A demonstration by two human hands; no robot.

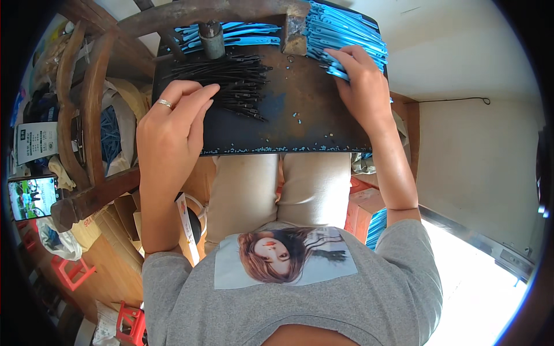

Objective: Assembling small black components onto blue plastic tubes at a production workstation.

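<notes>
At my far left a phone [33, 198] with a lit screen leans below a white printed sheet [36, 143]. Next to them stand the curved bars of a wooden chair [93, 109], and behind these a sack [122, 118] holds dull blue strips [109, 135]. Lower down, a red stool [72, 272] is on the floor.

My left hand [173, 121], with a ring [165, 104] on one finger, is over the left part of the dark tray [314, 118] above my lap. Its fingers are curled, their tips close together, just beside the pile of thin black sticks [236, 81]; I cannot tell whether anything is between them. Behind that pile a metal post [212, 41] stands upright, with long blue sticks [251, 40] lying to its right and behind it. A wooden block [295, 36] separates these from the larger blue pile [349, 32] at the tray's far right corner.

Small blue bits dot the tray's bare middle and near edge. My right hand [365, 78] is bent over the near side of the larger pile, thumb and fingers pinching a blue piece [337, 72]. Below my right forearm, more blue strips stand beside a red box [365, 209].
</notes>
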